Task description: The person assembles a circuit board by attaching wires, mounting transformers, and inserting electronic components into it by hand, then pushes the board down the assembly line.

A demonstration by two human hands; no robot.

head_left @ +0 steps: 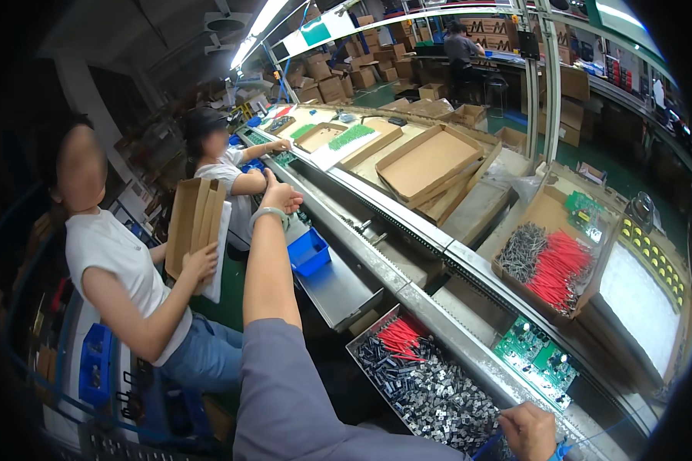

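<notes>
Shallow cardboard box (374, 327) of silver-and-black components (442, 396) beside a half-curled right hand (529, 432).
The left arm (272, 265) stretches forward, left hand (282, 197) near a blue plastic bin (314, 263), fingers bent; whether either grips anything, I cannot tell. Metal-railed bench (414, 297); brown cardboard cartons (332, 94) beyond.

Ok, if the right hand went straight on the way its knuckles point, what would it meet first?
Likely the small black-and-silver components in the open tray, though depth between them and the right hand is unclear.
</notes>
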